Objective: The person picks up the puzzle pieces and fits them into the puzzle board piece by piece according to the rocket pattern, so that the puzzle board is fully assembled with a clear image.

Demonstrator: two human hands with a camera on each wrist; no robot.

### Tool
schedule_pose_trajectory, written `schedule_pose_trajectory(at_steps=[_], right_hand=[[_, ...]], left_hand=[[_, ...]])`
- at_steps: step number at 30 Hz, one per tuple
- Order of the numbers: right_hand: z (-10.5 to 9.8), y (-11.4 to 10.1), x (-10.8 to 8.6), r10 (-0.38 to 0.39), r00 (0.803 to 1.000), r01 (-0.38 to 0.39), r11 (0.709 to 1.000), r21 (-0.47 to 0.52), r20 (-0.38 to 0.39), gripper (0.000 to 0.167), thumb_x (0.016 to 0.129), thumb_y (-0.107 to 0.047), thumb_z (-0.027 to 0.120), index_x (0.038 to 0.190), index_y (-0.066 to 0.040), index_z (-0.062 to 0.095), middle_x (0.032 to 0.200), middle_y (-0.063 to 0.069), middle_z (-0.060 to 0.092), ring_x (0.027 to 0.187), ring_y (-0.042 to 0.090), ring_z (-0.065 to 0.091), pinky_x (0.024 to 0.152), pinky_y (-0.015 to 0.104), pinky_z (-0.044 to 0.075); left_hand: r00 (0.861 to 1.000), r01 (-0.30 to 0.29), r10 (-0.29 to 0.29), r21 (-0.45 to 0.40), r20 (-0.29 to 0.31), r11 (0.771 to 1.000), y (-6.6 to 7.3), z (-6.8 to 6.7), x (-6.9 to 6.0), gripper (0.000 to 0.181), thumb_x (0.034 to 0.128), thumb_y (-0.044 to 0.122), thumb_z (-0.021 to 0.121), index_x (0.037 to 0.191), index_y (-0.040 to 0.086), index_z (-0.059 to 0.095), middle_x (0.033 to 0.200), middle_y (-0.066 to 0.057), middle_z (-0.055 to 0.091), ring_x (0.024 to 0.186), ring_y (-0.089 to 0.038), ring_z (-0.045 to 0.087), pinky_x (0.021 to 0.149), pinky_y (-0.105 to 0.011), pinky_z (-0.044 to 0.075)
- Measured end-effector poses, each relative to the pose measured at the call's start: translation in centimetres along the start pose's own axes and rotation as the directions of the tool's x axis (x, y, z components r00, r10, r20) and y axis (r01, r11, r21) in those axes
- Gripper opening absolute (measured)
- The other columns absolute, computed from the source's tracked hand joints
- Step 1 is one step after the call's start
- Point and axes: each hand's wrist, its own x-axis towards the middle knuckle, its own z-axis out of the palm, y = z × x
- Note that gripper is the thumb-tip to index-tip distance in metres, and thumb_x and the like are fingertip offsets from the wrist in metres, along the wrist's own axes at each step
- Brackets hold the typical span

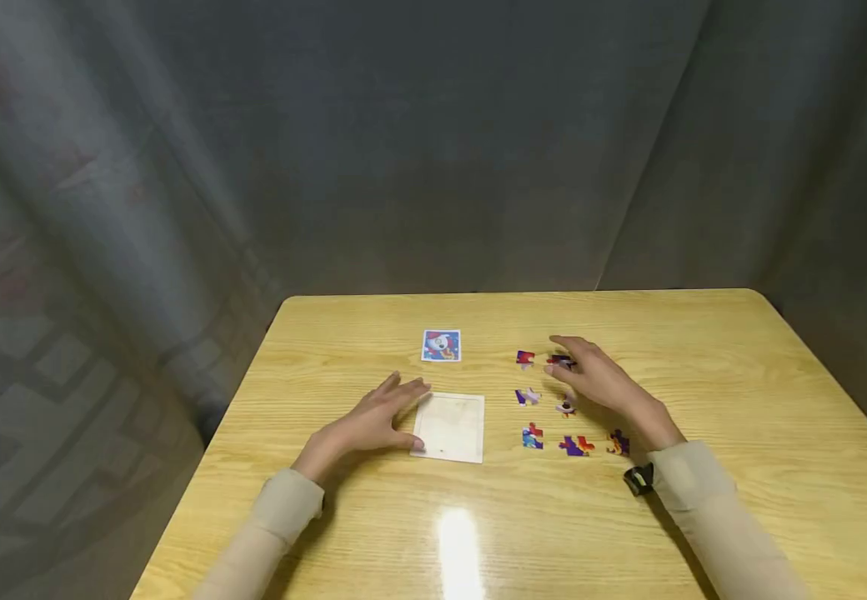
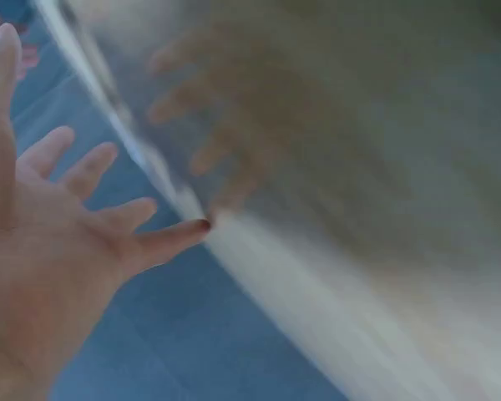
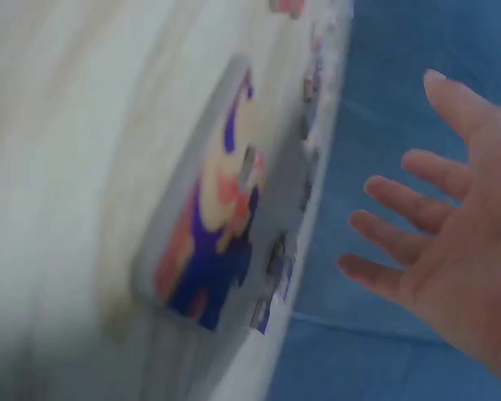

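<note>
Clearly, the relation that matters most is between the right hand [image 1: 604, 379] and the dark puzzle piece [image 1: 563, 361] in the far row: in the head view the piece shows in the gap between that hand's thumb and forefinger, so the right hand is much the nearer, with the left hand [image 1: 372, 421] well apart from it. The piece looks wider from side to side than it is deep, but the fingers partly hide it, so its long axis is uncertain. The right hand's fingers are extended and apart, with nothing in their hold; whether a fingertip touches the piece, I cannot tell. A red piece [image 1: 526, 358] lies just left of the right hand's fingertips, and a dark orange piece [image 1: 618, 442] sits on the person's side of that hand, near its wrist. The left hand is spread wide as well and grips nothing, its thumb and fingers set around the left side of the wooden tray [image 1: 452, 425]; contact there is hard to judge. The tray, nearly square, lies between the hands, right beside the left one, and the picture card [image 1: 441, 345] is beyond the left hand's fingertips.
</note>
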Motion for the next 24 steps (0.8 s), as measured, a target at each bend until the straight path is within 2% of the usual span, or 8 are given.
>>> schedule_pose_trajectory(at_steps=[4, 8, 13, 16, 20, 24], right_hand=[[0.9, 0.1, 0.6, -0.016, 0.999, 0.013, 0.997, 0.073, 0.033, 0.064, 0.097, -0.031, 0.058, 0.146, 0.002, 0.034, 0.14, 0.027, 0.044, 0.125, 0.043, 0.044, 0.098, 0.059, 0.04], [2.0, 0.3, 1.6, -0.04, 0.999, 0.038, 0.996, 0.078, 0.018, 0.066, 0.094, -0.028, 0.064, 0.142, 0.007, 0.037, 0.13, 0.027, 0.052, 0.117, 0.04, 0.051, 0.094, 0.054, 0.045], [2.8, 0.2, 2.8, -0.049, 0.998, 0.047, 0.998, -0.048, -0.041, 0.065, 0.089, -0.029, 0.071, 0.137, 0.006, 0.046, 0.128, 0.025, 0.053, 0.114, 0.041, 0.049, 0.092, 0.056, 0.043], [2.9, 0.1, 3.1, -0.054, 0.996, 0.044, 0.99, -0.132, -0.07, 0.063, 0.086, -0.031, 0.074, 0.133, 0.004, 0.051, 0.131, 0.024, 0.052, 0.119, 0.043, 0.044, 0.096, 0.059, 0.039], [3.0, 0.0, 3.3, -0.077, 0.994, 0.062, 0.983, -0.17, -0.081, 0.06, 0.085, -0.032, 0.074, 0.129, 0.004, 0.055, 0.131, 0.025, 0.05, 0.122, 0.046, 0.04, 0.099, 0.062, 0.035], [3.0, -0.1, 3.4, -0.078, 0.993, 0.062, 0.983, -0.174, -0.088, 0.057, 0.086, -0.033, 0.073, 0.125, 0.006, 0.058, 0.13, 0.026, 0.049, 0.123, 0.045, 0.038, 0.101, 0.061, 0.034]], left_hand=[[0.999, -0.044, 0.044, 0.018, 0.014, 0.999, -0.6, 0.5, -0.4, 0.093, 0.0783, 0.06, 0.069, 0.153, 0.022, 0.028, 0.16, 0.0, 0.019, 0.146, -0.038, 0.0, 0.11, -0.068, 0.008], [0.997, -0.077, 0.077, 0.027, 0.008, 0.997, -1.0, 0.9, -0.6, 0.091, 0.0795, 0.057, 0.07, 0.152, 0.02, 0.029, 0.16, 0.0, 0.02, 0.146, -0.038, -0.001, 0.11, -0.069, 0.003], [0.995, -0.093, 0.094, 0.041, -0.034, 0.995, -1.0, 1.7, -0.4, 0.09, 0.0807, 0.056, 0.069, 0.152, 0.017, 0.031, 0.159, 0.001, 0.023, 0.146, -0.039, 0.002, 0.108, -0.071, 0.001], [0.993, -0.09, 0.094, 0.06, -0.068, 0.994, -0.9, 2.2, -0.2, 0.088, 0.0806, 0.057, 0.069, 0.151, 0.017, 0.033, 0.158, 0.001, 0.025, 0.146, -0.038, 0.005, 0.108, -0.071, 0.002], [0.991, -0.075, 0.083, 0.085, -0.101, 0.994, -0.6, 2.7, 0.0, 0.089, 0.08, 0.058, 0.069, 0.151, 0.019, 0.032, 0.158, 0.002, 0.025, 0.147, -0.036, 0.005, 0.107, -0.072, 0.003], [0.992, -0.058, 0.068, 0.09, -0.109, 0.994, -0.8, 2.8, -0.3, 0.094, 0.0807, 0.06, 0.067, 0.153, 0.018, 0.026, 0.16, 0.0, 0.018, 0.147, -0.035, 0.001, 0.109, -0.069, 0.003]])
